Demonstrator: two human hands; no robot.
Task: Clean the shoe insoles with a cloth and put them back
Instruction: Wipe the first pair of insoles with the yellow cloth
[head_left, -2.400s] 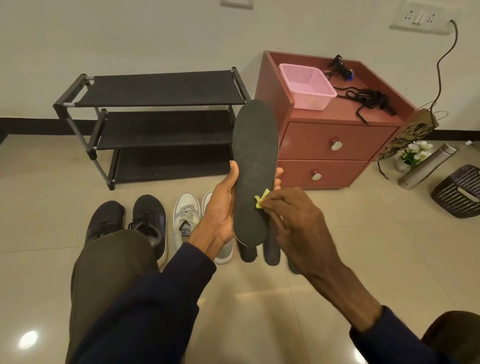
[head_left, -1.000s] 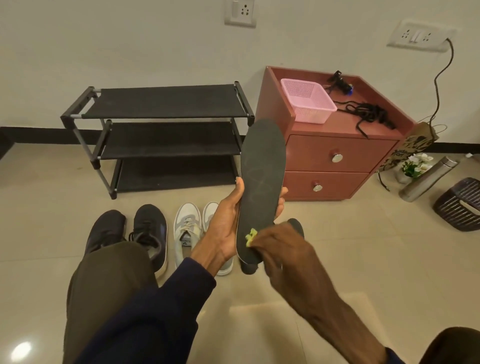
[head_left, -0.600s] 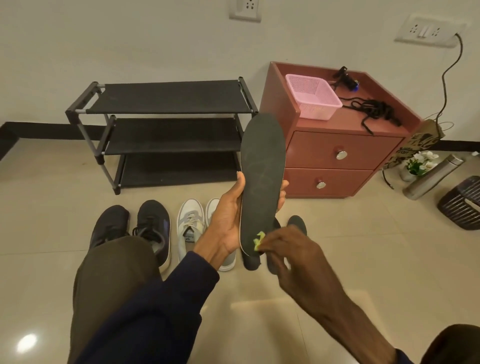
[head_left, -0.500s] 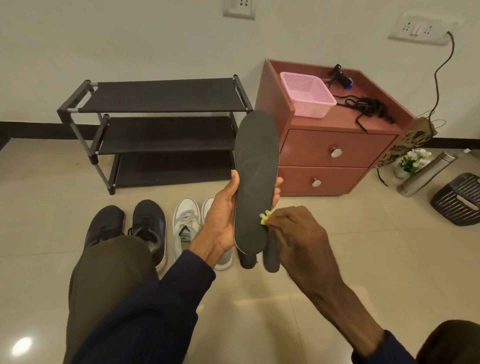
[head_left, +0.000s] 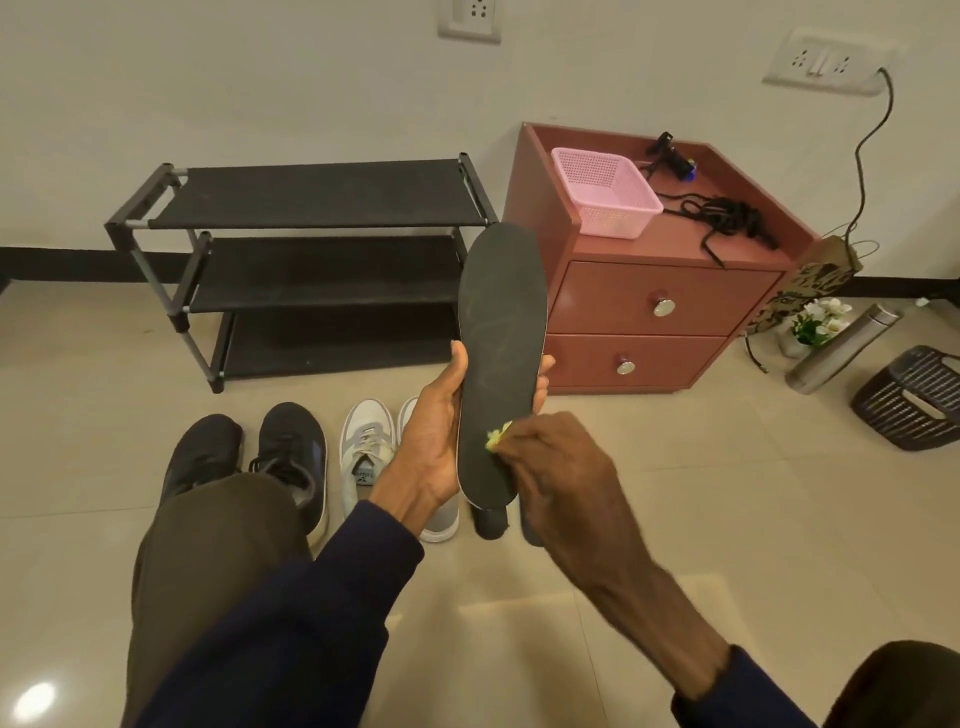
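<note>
– Cloth (head_left: 496, 434) has slid in from the insole's right-hand edge toward its middle over the last half second, low down near the heel end. My right hand (head_left: 563, 467) pinches it in curled fingers and presses it onto the dark face.

– And the other one?

– My left hand (head_left: 434, 431) hasn't shifted. Thumb on one edge and fingertips round the other, it is clamped on the insole (head_left: 501, 343), which stands upright between the two hands, toe end up.

– So the wiping goes on?

– That's my reading. The strokes are all at the lower end. Pale scuffs (head_left: 491, 332) above my left thumb look untouched, so the cloth probably has to travel upward before this one is finished.

– Where's the rest?

– Just below and beyond the hands, two more insoles (head_left: 488, 522) lie on the floor (head_left: 675, 493), mostly hidden. To the left of my left hand sit the white shoes (head_left: 370, 452), and the black shoes (head_left: 293, 457) are further left again. I can't tell whether any shoe has its insole back, so I'd count refitting as still ahead.
</note>
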